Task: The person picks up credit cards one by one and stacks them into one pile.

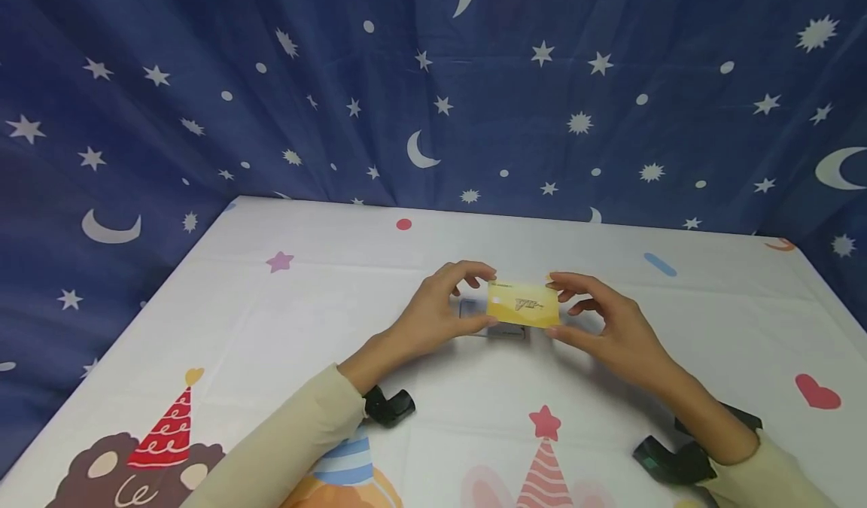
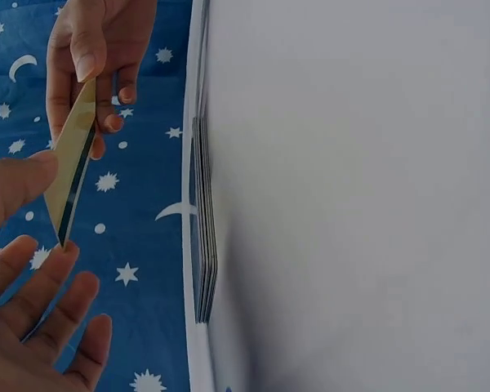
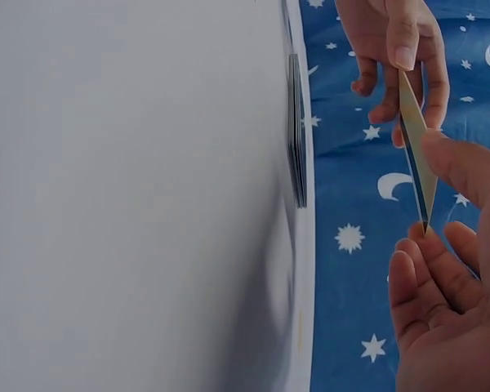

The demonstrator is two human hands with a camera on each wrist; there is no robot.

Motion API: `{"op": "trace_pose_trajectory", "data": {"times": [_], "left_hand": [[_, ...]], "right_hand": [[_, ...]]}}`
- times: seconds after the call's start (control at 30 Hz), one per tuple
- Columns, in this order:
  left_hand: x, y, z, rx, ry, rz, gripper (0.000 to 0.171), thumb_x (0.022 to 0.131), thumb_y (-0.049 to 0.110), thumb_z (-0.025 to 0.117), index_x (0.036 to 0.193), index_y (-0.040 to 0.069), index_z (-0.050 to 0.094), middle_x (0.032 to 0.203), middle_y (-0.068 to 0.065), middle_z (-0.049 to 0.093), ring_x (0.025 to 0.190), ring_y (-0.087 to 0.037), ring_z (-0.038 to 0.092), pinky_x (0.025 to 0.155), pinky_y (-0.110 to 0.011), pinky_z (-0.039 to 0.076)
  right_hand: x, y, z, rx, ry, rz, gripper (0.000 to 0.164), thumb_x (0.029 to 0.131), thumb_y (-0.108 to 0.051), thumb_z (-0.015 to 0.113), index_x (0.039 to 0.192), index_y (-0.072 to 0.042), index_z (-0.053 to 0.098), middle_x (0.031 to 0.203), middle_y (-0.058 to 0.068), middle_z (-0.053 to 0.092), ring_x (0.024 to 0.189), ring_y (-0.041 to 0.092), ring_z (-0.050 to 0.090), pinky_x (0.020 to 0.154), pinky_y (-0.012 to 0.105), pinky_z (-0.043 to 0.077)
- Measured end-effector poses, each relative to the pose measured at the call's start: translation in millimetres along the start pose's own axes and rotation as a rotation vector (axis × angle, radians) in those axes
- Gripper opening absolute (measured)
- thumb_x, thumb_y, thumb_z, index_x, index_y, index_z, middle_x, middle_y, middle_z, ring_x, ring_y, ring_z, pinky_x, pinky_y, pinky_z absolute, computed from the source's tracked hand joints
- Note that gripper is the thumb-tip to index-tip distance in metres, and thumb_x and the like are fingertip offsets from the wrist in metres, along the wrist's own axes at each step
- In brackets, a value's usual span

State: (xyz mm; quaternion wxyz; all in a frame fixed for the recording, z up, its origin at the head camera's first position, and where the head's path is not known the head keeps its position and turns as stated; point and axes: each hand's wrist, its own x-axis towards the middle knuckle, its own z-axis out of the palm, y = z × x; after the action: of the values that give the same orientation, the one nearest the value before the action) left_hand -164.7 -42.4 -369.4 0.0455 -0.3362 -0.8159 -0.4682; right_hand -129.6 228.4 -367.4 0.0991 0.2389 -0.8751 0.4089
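A yellow card with a dark printed drawing is held up over the table, one end in each hand. My left hand pinches its left end between thumb and fingertips. At the opposite end, my right hand grips it the same way. Seen nearly edge-on in the left wrist view, the card has a dark stripe on its other side. Below it, apart from both hands, a stack of cards lies on the table; in the head view a grey card there is partly hidden.
The white tablecloth carries printed stars, a heart and animals in party hats. Behind the table hangs a dark blue curtain with moons and stars. Black wrist devices sit at both sleeves.
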Motion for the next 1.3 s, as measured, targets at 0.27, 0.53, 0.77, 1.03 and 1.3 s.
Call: {"op": "trace_pose_trajectory", "data": {"times": [0.27, 0.53, 0.77, 1.03, 1.3], "left_hand": [[-9.3, -6.9, -6.0, -0.009, 0.003, -0.078, 0.057, 0.074, 0.017, 0.084, 0.124, 0.016, 0.057, 0.113, 0.006, 0.059, 0.099, -0.022, 0.052, 0.077, -0.038, 0.04], [-16.0, -16.3, -8.0, 0.018, -0.021, -0.123, 0.054, 0.073, 0.017, 0.084, 0.121, 0.015, 0.059, 0.11, 0.0, 0.06, 0.098, -0.022, 0.051, 0.083, -0.04, 0.041], [-19.0, -26.3, -6.2, 0.088, -0.04, -0.11, 0.052, 0.073, 0.016, 0.084, 0.119, 0.012, 0.061, 0.11, 0.0, 0.06, 0.096, -0.019, 0.051, 0.085, -0.036, 0.042], [-19.1, -31.4, -5.2, 0.106, -0.058, -0.112, 0.053, 0.072, 0.017, 0.085, 0.119, 0.012, 0.061, 0.112, 0.0, 0.059, 0.098, -0.018, 0.051, 0.088, -0.033, 0.042], [-18.5, -32.4, -6.1, 0.108, -0.072, -0.125, 0.057, 0.073, 0.018, 0.084, 0.124, 0.011, 0.059, 0.116, 0.002, 0.058, 0.1, -0.017, 0.051, 0.088, -0.034, 0.042]], "right_hand": [[7, -4, 10, 0.017, -0.046, 0.02, 0.068, 0.075, -0.016, 0.083, 0.135, -0.023, 0.052, 0.125, -0.005, 0.058, 0.103, 0.017, 0.052, 0.083, 0.028, 0.048], [10, 2, 22, 0.052, -0.09, 0.034, 0.063, 0.076, -0.019, 0.082, 0.132, -0.017, 0.055, 0.122, -0.006, 0.057, 0.104, 0.016, 0.053, 0.084, 0.038, 0.048], [10, 5, 32, 0.0, -0.112, 0.09, 0.063, 0.075, -0.02, 0.083, 0.131, -0.017, 0.056, 0.12, -0.004, 0.058, 0.106, 0.017, 0.054, 0.088, 0.04, 0.046], [8, 12, 39, -0.021, -0.114, 0.097, 0.056, 0.076, -0.025, 0.082, 0.127, -0.024, 0.06, 0.123, -0.004, 0.055, 0.112, 0.017, 0.049, 0.091, 0.038, 0.046], [10, 15, 40, -0.047, -0.126, 0.076, 0.055, 0.075, -0.023, 0.083, 0.126, -0.023, 0.061, 0.124, -0.005, 0.056, 0.116, 0.017, 0.047, 0.092, 0.04, 0.045]]}}
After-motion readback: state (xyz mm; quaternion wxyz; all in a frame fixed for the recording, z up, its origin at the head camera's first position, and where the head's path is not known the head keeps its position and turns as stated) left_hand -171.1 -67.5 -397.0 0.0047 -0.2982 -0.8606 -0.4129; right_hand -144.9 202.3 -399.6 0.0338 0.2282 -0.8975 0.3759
